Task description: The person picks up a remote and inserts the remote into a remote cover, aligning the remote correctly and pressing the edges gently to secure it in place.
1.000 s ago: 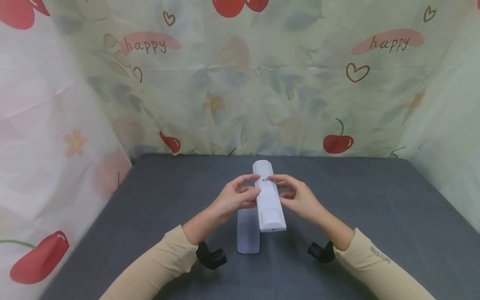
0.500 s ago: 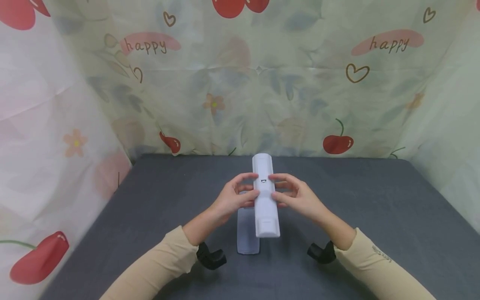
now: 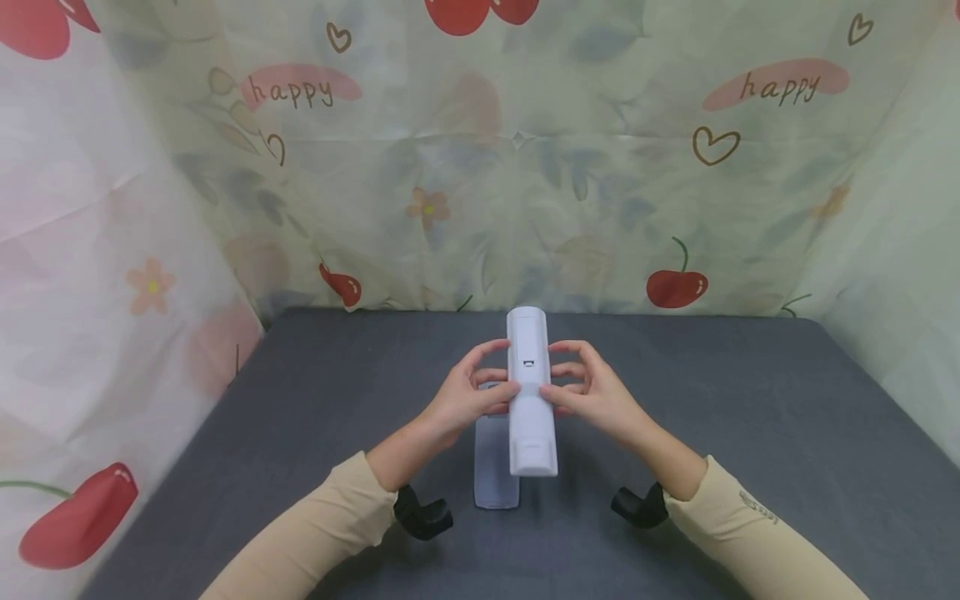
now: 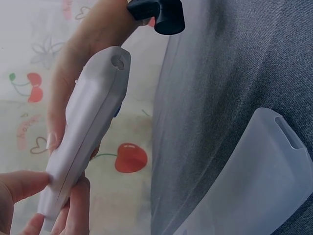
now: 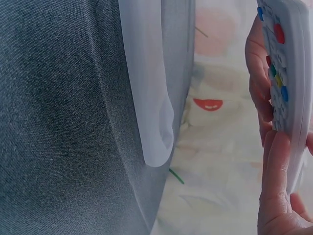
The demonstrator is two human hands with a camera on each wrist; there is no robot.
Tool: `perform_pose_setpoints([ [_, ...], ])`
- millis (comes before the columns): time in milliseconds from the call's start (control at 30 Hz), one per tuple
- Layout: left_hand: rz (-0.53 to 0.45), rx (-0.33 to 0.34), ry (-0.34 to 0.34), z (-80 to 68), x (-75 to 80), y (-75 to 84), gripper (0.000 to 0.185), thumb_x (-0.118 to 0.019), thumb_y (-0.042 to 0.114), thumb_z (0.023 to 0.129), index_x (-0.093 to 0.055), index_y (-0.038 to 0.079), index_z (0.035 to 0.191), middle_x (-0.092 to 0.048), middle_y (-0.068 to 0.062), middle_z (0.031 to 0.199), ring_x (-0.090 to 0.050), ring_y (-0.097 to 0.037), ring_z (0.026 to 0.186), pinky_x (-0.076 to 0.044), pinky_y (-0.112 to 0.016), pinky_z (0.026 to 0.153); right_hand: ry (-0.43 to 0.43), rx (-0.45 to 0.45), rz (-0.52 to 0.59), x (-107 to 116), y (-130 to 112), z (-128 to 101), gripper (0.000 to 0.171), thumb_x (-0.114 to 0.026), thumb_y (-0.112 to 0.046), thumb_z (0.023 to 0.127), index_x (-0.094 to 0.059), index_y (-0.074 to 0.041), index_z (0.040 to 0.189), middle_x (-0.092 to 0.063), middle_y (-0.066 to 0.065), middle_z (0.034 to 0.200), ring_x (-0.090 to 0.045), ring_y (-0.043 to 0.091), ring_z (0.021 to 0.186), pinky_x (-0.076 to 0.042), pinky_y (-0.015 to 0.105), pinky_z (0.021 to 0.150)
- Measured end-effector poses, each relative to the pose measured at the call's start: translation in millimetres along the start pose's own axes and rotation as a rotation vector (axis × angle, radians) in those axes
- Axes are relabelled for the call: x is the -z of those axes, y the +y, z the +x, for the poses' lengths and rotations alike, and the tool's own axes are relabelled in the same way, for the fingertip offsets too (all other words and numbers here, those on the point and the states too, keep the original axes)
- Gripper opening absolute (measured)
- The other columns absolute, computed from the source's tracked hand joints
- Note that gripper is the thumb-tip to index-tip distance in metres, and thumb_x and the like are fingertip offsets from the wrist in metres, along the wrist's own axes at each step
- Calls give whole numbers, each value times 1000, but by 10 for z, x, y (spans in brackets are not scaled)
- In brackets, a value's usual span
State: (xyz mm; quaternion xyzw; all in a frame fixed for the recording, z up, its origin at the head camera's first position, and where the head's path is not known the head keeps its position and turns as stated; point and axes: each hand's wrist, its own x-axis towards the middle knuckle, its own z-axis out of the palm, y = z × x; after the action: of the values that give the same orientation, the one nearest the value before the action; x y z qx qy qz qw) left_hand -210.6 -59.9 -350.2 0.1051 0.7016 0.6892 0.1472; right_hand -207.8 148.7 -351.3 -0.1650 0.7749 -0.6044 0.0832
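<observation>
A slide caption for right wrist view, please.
Fingers hold a white remote with coloured buttons; a translucent cover lies on grey cloth.

With forearms (image 3: pixel 399 452) slanting inward, left hand (image 3: pixel 467 393) and right hand (image 3: pixel 600 398) face each other, gripping with bent fingers (image 3: pixel 487 348).

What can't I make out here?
Right wrist view: markings on buttons, too small.
Head view: button side of the remote, hidden by its body.
Head view: part of the cover, behind left hand and remote.
Left wrist view: one cover end, cut by bottom edge.
</observation>
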Motion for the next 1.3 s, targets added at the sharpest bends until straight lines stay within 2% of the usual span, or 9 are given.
perform_pose_setpoints([
  [133, 12, -14, -17, -4, -3, 6, 60, -61, 8, 89, -35, 22, 141, -56, -21, 125, -62, -23, 104, -54, -40, 86, 11, -30, 16, 3, -1, 6, 64, -64, -13, 88, -24, -3, 137, -54, 28, 119, -67, 16, 86, -56, 37, 76],
  [400, 44, -29, -45, -6, 2, -3, 60, -60, 7, 89, -35, 23, 141, -56, -20, 126, -63, -25, 106, -54, -40, 86, 4, -90, 7, -1, -21, 19, 74, -67, -22, 86, -25, 0, 142, -55, 26, 119, -66, 16, 88, -56, 39, 79],
  [633, 66, -36, -74, 2, 8, -13, 60, -59, 9, 90, -34, 23, 142, -54, -20, 128, -60, -29, 111, -54, -41, 86, -13, -95, -27, 4, -16, 14, 70, -67, -23, 87, -29, 3, 141, -54, 26, 121, -65, 18, 91, -56, 40, 79],
  [733, 78, -15, -72, 8, 8, -4, 59, -59, 12, 90, -35, 26, 142, -54, -19, 130, -57, -29, 115, -53, -41, 88, -7, -100, -32, 11, -13, 11, 70, -66, -22, 87, -29, 3, 141, -54, 27, 122, -65, 20, 92, -56, 43, 80],
  [867, 124, 1, -64, 19, 27, -4, 53, -58, 16, 92, -37, 18, 141, -55, -20, 129, -61, -31, 110, -53, -43, 89, 26, -115, -49, 24, -4, 17, 70, -67, -23, 87, -29, 2, 140, -54, 27, 123, -65, 22, 94, -55, 44, 81],
  [967, 197, 8, -34, 45, 66, -46, 45, -57, 17, 93, -44, 7, 135, -58, -22, 123, -64, -32, 102, -54, -41, 86, 53, -131, -68, 38, 11, 23, 70, -67, -24, 86, -30, 1, 140, -55, 27, 123, -64, 21, 95, -56, 42, 80],
  [1067, 281, 13, 28, 85, 129, -127, 37, -58, 15, 92, -52, -1, 125, -63, -21, 114, -68, -28, 93, -56, -37, 80, 64, -139, -80, 51, 30, 24, 70, -68, -23, 86, -30, 1, 140, -55, 27, 123, -63, 21, 94, -56, 41, 79],
  [1167, 338, 27, 100, 124, 203, -210, 31, -60, 11, 89, -59, -2, 117, -66, -19, 103, -68, -21, 82, -57, -34, 74, 66, -135, -86, 59, 46, 26, 70, -68, -23, 86, -31, 1, 139, -55, 27, 122, -63, 21, 94, -56, 41, 78],
  [1300, 386, 59, 148, 161, 284, -296, 28, -63, 9, 87, -61, -3, 112, -67, -19, 96, -65, -16, 73, -57, -31, 68, 66, -129, -87, 64, 58, 32, 70, -68, -23, 85, -31, 1, 139, -55, 27, 122, -63, 20, 93, -56, 41, 79],
])
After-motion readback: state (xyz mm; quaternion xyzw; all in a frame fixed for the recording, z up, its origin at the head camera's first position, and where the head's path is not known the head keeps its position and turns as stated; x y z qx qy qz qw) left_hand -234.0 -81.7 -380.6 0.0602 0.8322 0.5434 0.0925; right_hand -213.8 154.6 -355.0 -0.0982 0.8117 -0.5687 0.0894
